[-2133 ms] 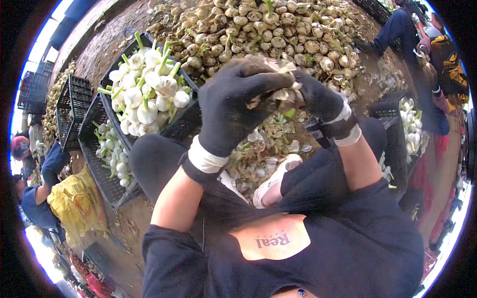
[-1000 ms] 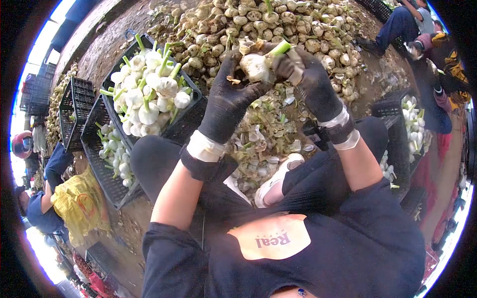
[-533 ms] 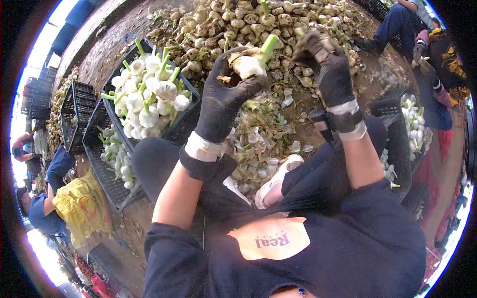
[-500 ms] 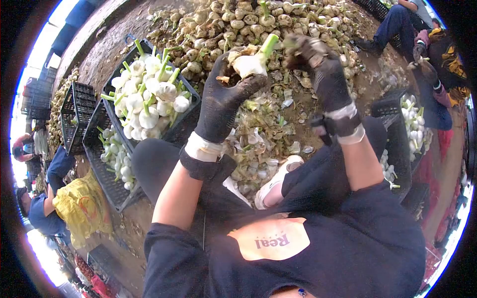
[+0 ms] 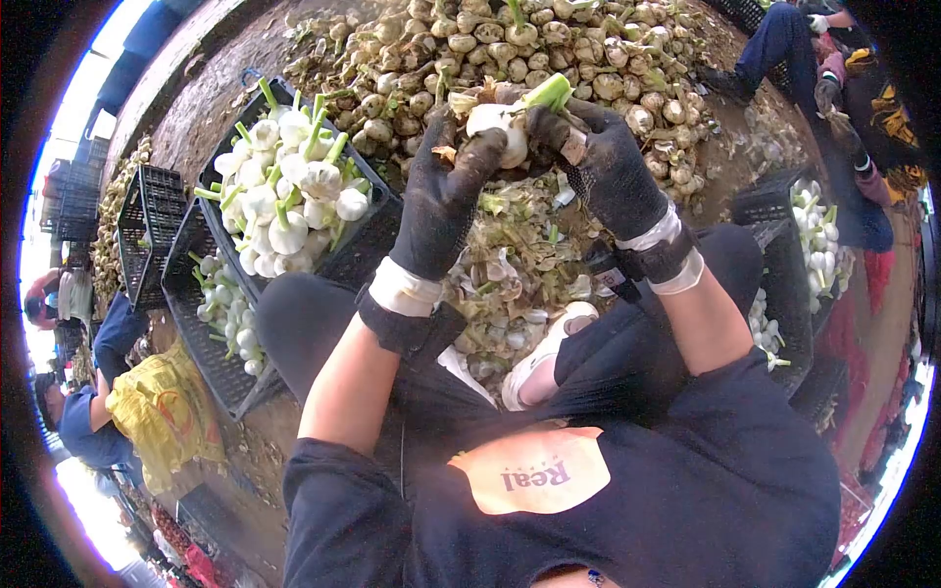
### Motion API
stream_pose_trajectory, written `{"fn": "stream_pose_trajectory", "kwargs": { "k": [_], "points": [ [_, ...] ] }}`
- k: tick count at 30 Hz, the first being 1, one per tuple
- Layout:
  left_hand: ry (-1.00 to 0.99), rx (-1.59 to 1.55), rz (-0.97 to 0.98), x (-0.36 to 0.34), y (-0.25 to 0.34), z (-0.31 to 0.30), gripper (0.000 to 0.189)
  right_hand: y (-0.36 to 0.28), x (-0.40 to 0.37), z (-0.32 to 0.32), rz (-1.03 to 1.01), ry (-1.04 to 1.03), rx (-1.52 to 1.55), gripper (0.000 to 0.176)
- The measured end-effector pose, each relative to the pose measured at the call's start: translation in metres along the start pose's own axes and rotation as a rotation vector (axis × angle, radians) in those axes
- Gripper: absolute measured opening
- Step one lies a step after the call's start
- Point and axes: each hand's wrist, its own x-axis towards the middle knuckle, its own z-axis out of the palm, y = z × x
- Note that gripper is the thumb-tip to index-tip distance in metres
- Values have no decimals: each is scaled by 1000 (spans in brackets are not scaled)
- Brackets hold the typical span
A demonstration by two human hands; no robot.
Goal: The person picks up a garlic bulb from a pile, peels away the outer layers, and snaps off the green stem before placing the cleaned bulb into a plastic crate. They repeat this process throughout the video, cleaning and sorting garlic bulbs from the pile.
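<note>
A white garlic bulb [image 5: 498, 123] with a thick green stem stub is between my two gloved hands. My left hand [image 5: 447, 181] is closed round the bulb's left side, with the thumb across its front. From the right, my right hand [image 5: 606, 162] has its fingers pressed on the bulb and stem; whether a small tool is in it cannot be made out. Both gloves are black and soiled. Behind the hands lies a heap of untrimmed garlic [image 5: 588, 59]. Loose peelings [image 5: 510, 255] cover the ground below them.
A black crate [image 5: 368, 211] of clean white garlic stands at the left, above another crate [image 5: 221, 367]. More crated garlic [image 5: 814, 235] is at the right. A yellow sack [image 5: 167, 412] and a person [image 5: 83, 421] are at the far left; another person's legs [image 5: 784, 49] show upper right.
My right hand has come left and down onto the bulb and its stem; it was apart from them before. My left hand still holds the bulb.
</note>
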Motion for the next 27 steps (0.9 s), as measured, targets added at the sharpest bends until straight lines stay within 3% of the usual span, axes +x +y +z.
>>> {"fn": "stream_pose_trajectory", "kwargs": {
  "k": [1,2,3,4,5,6,7,8,11,14,15,16,18,19,20,21,23,24,26,27],
  "points": [
    [4,145,149,2,2,0,41,1,1,1,-111,22,-100,30],
    [-34,-351,-173,2,6,3,42,-1,1,0,-112,21,-100,30],
    [96,-849,-495,7,18,5,47,-11,4,0,92,-20,-114,27],
    [167,-1024,-626,9,20,5,49,-17,6,1,297,-61,-127,24],
    [148,-1056,-646,9,21,4,51,-1,4,-1,295,-62,-127,24],
    [131,-1108,-673,9,21,2,52,29,3,-4,15,7,-317,23],
    [120,-1154,-691,10,20,2,54,34,3,-4,-130,35,-407,22],
    [122,-1181,-709,11,18,2,56,38,3,-4,-272,77,-502,22],
    [165,-1116,-713,12,15,7,61,-3,8,6,137,-165,-28,33],
    [174,-627,-426,-1,-2,22,53,7,4,13,280,-114,-63,34],
    [221,-516,-240,1,-3,27,48,17,1,29,116,92,-49,31],
    [219,-517,-238,1,-3,27,48,22,-1,26,115,94,-49,31],
    [236,-534,-314,0,-2,23,44,24,-6,21,188,62,3,25],
    [199,-617,-442,1,3,16,48,27,-4,20,117,55,-119,21],
    [199,-617,-442,1,0,10,48,34,-1,20,117,55,-118,21],
    [127,-725,-571,2,-2,2,51,33,4,21,-114,91,-367,21],
    [19,-898,-557,6,-5,-2,58,29,11,16,-488,133,-691,22],
    [-37,-981,-556,9,-3,-5,62,30,12,15,-491,134,-691,22],
    [198,-1181,-811,16,4,-5,62,32,10,16,-389,48,-554,21],
    [-26,-1070,-697,13,-1,-17,64,29,8,17,-340,15,-514,21]
  ]
}}
